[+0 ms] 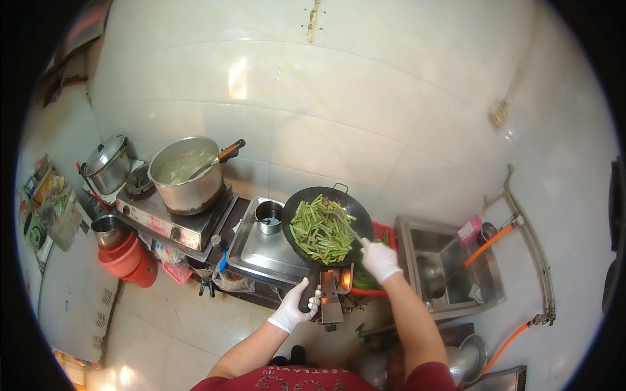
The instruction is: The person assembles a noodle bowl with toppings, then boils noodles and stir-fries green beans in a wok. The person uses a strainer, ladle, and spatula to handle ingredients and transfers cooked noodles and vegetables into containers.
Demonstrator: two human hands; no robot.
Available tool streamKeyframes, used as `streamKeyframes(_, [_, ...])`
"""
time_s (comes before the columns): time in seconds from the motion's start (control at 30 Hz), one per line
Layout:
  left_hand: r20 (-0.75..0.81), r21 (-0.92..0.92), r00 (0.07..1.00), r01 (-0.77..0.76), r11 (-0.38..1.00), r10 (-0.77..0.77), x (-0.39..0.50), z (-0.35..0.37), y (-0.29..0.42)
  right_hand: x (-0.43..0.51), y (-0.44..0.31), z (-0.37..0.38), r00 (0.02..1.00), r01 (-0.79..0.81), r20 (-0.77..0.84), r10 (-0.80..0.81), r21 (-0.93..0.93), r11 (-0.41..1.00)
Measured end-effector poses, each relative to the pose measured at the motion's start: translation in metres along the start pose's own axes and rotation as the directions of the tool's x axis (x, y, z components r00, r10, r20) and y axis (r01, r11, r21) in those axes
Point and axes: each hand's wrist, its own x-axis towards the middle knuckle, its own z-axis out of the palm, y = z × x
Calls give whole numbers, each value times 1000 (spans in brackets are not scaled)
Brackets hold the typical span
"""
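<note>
My left hand (296,305), in a white glove, grips the black handle (309,292) of a wok (362,215). Cut green beans (320,229) with small brown bits lie in the wok. My right hand (381,260), gloved too, holds the light handle of a metal spatula (348,227), whose head is among the beans, towards the wok's far side. Beneath the wok, at its near right, an orange glow shows at a burner (345,279). The burner's top is hidden by the wok. A steel tray (254,254) with a small metal pot (268,217) stands left of the wok.
A large pot (188,193) of cloudy liquid with a ladle (217,159) sits on a gas stove (159,222) at left. A lidded pot (108,168) stands beyond. Red basket (384,234) and steel sink (408,273) are at right. Red buckets (128,266) stand on the left.
</note>
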Motion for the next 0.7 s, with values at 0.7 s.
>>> streamKeyframes(0.7, [10, 35, 1000, 2, 999, -2, -1, 0, 3, -32, 1, -32, 983, 2, 181, 36, -205, 979])
